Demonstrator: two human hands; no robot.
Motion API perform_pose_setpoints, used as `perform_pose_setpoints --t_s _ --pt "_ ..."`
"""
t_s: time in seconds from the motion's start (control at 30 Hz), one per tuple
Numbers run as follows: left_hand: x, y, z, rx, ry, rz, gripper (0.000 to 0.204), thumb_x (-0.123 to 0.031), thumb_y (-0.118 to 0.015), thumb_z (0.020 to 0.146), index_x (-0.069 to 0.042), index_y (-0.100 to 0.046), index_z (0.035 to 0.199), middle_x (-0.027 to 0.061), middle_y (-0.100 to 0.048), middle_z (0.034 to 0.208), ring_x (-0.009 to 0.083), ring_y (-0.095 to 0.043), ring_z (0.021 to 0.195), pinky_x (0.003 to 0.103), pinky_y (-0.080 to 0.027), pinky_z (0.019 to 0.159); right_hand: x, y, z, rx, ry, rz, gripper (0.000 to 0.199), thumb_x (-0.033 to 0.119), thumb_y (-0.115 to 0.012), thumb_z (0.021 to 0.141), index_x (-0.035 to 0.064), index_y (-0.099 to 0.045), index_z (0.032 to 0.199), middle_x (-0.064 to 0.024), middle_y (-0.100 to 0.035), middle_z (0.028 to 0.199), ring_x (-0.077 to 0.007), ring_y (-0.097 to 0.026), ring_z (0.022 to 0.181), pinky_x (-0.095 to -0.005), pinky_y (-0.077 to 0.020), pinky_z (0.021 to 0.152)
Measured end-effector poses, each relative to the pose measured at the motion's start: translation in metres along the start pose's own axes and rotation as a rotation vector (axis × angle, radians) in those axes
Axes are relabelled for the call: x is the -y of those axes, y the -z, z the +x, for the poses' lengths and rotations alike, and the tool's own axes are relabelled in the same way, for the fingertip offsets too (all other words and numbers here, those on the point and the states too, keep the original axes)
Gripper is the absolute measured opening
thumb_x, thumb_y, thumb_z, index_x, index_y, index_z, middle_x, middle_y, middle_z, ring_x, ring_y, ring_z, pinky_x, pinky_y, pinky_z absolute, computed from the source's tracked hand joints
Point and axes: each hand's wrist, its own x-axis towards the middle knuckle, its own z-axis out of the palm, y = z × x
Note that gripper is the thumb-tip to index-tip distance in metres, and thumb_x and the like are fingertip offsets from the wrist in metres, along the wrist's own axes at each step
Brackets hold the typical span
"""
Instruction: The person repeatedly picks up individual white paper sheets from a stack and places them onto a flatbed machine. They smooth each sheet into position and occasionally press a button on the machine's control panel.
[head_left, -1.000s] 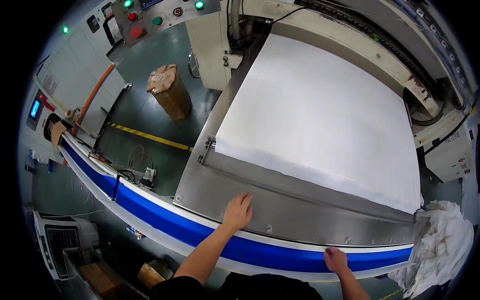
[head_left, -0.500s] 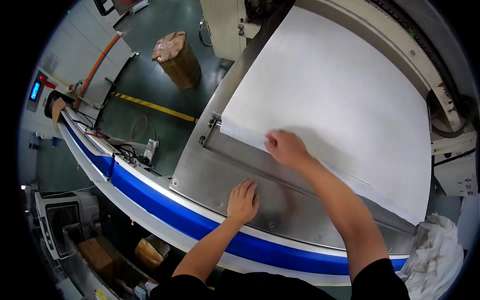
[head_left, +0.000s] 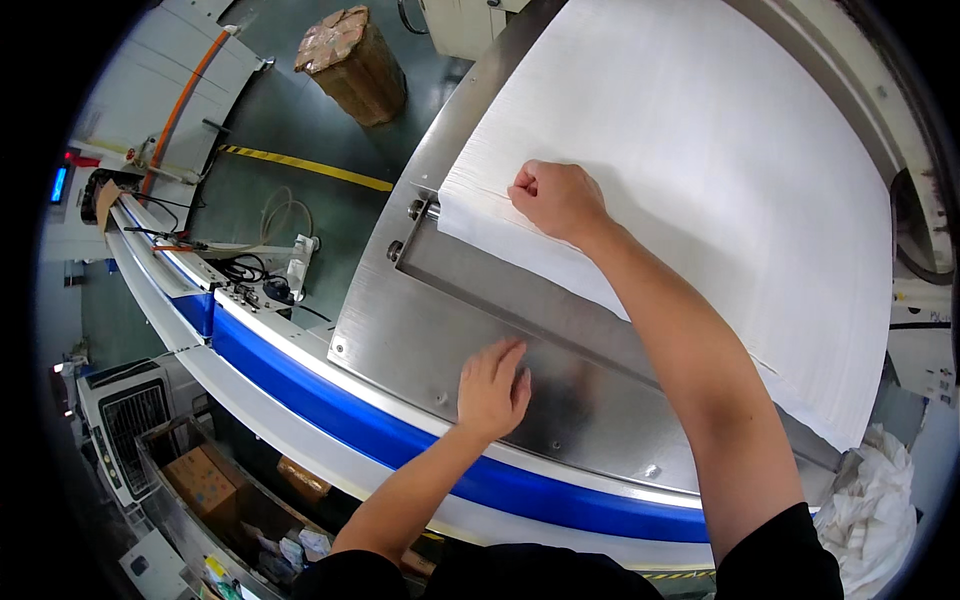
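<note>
Sheeting point(head_left: 720, 170): lay on steel tabletop point(head_left: 430, 340) beneath curled right hand point(head_left: 562, 200), with left hand point(head_left: 493, 388) opened over bare metal. Couldn't tell whether gripped. Likely needed light, even pressure along near edge.

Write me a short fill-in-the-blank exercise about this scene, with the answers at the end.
Over the white sheet is the person's curled ____ hand.
The left hand is over the metal surface, palm facing ____.
The one vividly coloured strip along the near side is ____.
The floor tape is striped black and ____.

Missing words: right; down; blue; yellow.
</note>
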Motion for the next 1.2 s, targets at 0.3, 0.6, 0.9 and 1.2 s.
perform_pose_setpoints --t_s 0.3,0.6,0.9,1.2 --pt "0.054 0.043 0.151 -0.389 -0.228 0.386 0.051 -0.011 -0.058 0.078 -0.008 -0.046 0.128 0.0127 -0.047 0.132 0.0299 -0.044 0.121 0.044 -0.032 0.101 -0.005 -0.005 0.005 -0.083 -0.005 -0.063 0.018 0.029 -0.062 0.079 0.0126 -0.067 0.084 -0.0035 -0.068 0.075 -0.0224 -0.065 0.071 -0.0351 -0.0507 0.067" --pt "0.067 0.041 0.154 -0.394 -0.238 0.426 0.040 -0.015 -0.060 0.077 -0.012 -0.053 0.117 0.0058 -0.054 0.121 0.0253 -0.049 0.116 0.041 -0.034 0.098 -0.011 -0.004 0.004 -0.082 -0.021 -0.040 0.019 0.030 -0.061 0.078 0.0136 -0.068 0.084 -0.0035 -0.068 0.077 -0.0231 -0.065 0.074 -0.0359 -0.0515 0.068" --pt "0.067 0.049 0.130 -0.423 -0.271 0.471 0.033 -0.018 -0.064 0.075 -0.012 -0.056 0.107 0.0043 -0.056 0.116 0.0244 -0.052 0.111 0.042 -0.035 0.095 -0.002 0.002 -0.011 -0.084 0.010 0.022 0.020 0.030 -0.061 0.081 0.0120 -0.067 0.086 -0.0053 -0.068 0.078 -0.0237 -0.065 0.072 -0.0359 -0.0508 0.067" --pt "0.065 0.095 0.160 0.180 -0.319 0.532 0.042 -0.012 -0.066 0.072 -0.010 -0.053 0.111 0.0103 -0.056 0.119 0.0265 -0.053 0.111 0.042 -0.036 0.096 -0.079 0.032 -0.198 -0.462 -0.153 -0.430 0.026 0.029 -0.052 0.088 0.0070 -0.066 0.086 -0.0111 -0.066 0.082 -0.0298 -0.062 0.075 -0.0416 -0.0473 0.078"
